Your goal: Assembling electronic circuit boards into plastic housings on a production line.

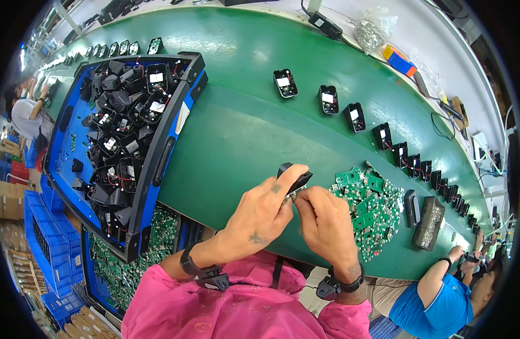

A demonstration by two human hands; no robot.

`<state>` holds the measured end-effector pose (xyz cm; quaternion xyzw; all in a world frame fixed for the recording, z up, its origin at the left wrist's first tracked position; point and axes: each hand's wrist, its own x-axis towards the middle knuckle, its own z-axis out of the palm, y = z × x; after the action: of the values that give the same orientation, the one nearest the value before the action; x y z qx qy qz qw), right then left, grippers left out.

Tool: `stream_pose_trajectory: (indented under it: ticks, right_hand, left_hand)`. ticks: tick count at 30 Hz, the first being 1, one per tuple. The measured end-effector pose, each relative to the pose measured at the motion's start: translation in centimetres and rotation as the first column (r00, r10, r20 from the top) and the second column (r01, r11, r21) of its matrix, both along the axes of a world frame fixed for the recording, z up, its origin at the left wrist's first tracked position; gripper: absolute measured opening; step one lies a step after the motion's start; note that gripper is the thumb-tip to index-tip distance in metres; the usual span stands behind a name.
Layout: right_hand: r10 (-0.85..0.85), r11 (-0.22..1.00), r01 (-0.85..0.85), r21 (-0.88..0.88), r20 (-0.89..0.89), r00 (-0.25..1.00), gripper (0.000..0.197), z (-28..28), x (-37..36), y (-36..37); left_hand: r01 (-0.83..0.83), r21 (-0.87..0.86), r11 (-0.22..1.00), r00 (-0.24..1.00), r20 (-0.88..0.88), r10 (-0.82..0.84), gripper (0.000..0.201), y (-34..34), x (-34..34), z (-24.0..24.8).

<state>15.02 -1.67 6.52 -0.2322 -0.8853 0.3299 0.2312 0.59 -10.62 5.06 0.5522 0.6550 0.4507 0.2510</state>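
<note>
At the frame's centre, the left hand (263, 206) is gripping a black case (299, 182), seemingly steadying it; the right hand (330, 223) is touching its near edge, whether grasping anything I cannot tell. Boards (373, 209) are lying right of centre, probably for easy reach.

No words or numbers can be read; the white patches (283, 82) in the black cases (329, 108) may be tiny labels.
</note>
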Motion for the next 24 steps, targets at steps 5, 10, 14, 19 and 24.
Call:
stream_pose_trajectory:
  ticks: [5, 10, 14, 19, 24]
  right_hand:
    - [-0.369, 0.916, 0.349, -0.196, -0.076, 0.926, 0.010, -1.6, 0.4, -0.6]
    - [-0.254, 0.887, 0.242, -0.393, 0.024, 0.967, 0.009, -3.6, 2.3, -0.1]
    - [-0.400, 0.771, 0.194, -0.606, -0.225, 0.888, 0.008, -3.5, 1.2, -1.6]
    - [-0.414, 0.614, 0.029, -0.789, -0.291, 0.863, 0.009, -3.7, 1.4, -1.4]
    - [-0.421, 0.699, 0.066, -0.712, -0.335, 0.843, 0.011, -3.8, 2.1, -1.2]
  left_hand:
    - [0.111, -0.104, 0.988, 0.812, 0.583, -0.030, 0.062, 0.3, -0.7, 0.0]
    - [0.209, 0.073, 0.975, 0.837, 0.502, -0.217, 0.072, 0.1, -0.8, -1.5]
    - [0.244, -0.012, 0.970, 0.853, 0.479, -0.209, 0.068, 0.0, -0.3, -1.7]
    - [0.187, 0.029, 0.982, 0.857, 0.484, -0.178, 0.063, -0.1, 0.0, -2.1]
    - [0.168, 0.089, 0.982, 0.933, 0.308, -0.188, 0.057, 0.0, -0.2, -3.1]
